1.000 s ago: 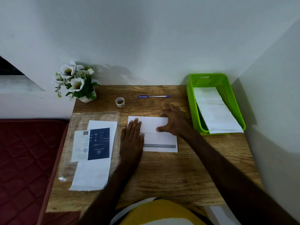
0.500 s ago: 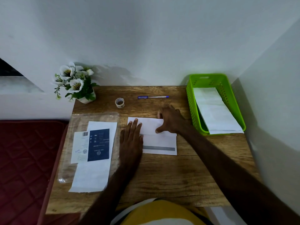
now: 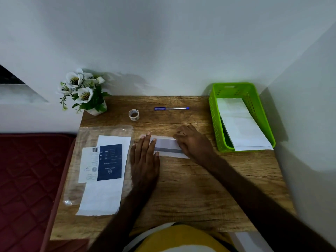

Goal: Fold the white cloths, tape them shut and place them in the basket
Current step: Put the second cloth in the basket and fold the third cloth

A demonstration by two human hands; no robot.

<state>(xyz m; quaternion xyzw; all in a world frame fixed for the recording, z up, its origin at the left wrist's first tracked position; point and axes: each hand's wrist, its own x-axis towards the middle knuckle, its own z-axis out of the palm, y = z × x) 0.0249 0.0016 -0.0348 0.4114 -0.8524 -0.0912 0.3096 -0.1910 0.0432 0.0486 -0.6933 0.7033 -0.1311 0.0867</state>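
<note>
1. White cloth [image 3: 166, 143], the one being worked on, lies near the middle of the wooden table [image 3: 190, 193], folded into a narrow strip with a grey band along its near side.
2. Left hand [image 3: 144, 159] lies flat on the strip's left end, fingers straight and pressing it down.
3. Right hand [image 3: 193, 142] covers the strip's right end with fingers curled over the far folded edge; whether it pinches the fold or only presses it, I cannot tell.
4. Judged from this, folding is under way on this piece; no tape shows on it, so taping and moving it to the basket are still to do.
5. Tape roll [image 3: 134, 115] stands untouched on the far side of the table, apart from both hands.
6. Green basket [image 3: 214, 122] sits at the table's right edge and already holds folded white pieces [image 3: 241, 124] leaning out over its near rim; I count what looks like two, overlapping, though I cannot be sure.
7. On the left, a clear plastic sleeve [image 3: 85, 188] holds white sheets [image 3: 101, 199] and a dark blue printed card [image 3: 110, 161], likely the remaining stock; their number cannot be counted.
8. Counts otherwise: one strip in hand, one tape roll, one basket, one blue pen [image 3: 171, 108], one pot of white flowers [image 3: 84, 92].
</note>
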